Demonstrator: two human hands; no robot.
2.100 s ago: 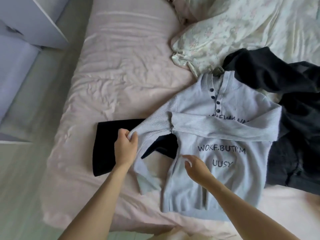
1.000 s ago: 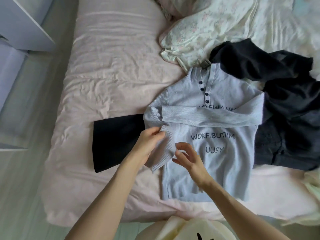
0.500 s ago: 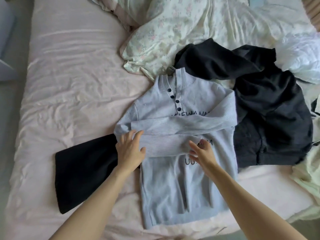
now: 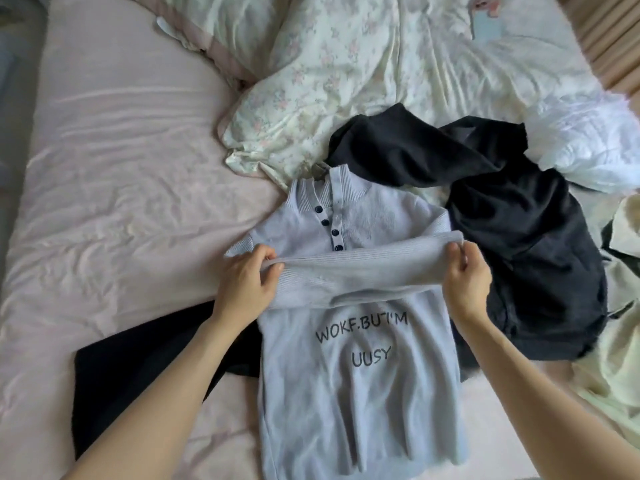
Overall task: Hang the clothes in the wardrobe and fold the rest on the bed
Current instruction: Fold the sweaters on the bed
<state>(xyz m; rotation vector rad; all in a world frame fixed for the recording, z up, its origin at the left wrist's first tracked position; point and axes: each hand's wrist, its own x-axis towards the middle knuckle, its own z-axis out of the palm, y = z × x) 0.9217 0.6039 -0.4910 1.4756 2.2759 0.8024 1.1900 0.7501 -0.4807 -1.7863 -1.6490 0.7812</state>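
A pale blue knit sweater [image 4: 360, 386] with dark buttons and black lettering lies face up on the pink bed sheet [image 4: 114, 174], collar away from me. Both sleeves are folded across its chest in a band. My left hand [image 4: 247, 284] grips the left end of that band, and my right hand [image 4: 465, 277] pinches the right end, lifting it slightly. A folded black garment [image 4: 138, 382] lies flat to the left, partly under the sweater and my left forearm.
A crumpled dark grey garment [image 4: 512, 237] lies right of the sweater. A floral duvet [image 4: 363, 74] covers the far half of the bed, with white cloth [image 4: 581, 147] and pale green fabric [image 4: 620, 362] at the right edge. Bare sheet lies left.
My left hand folded the left sleeve across the chest over the other. Both hands then moved out to the ends of the sleeve band and took hold. The camera shifted right.
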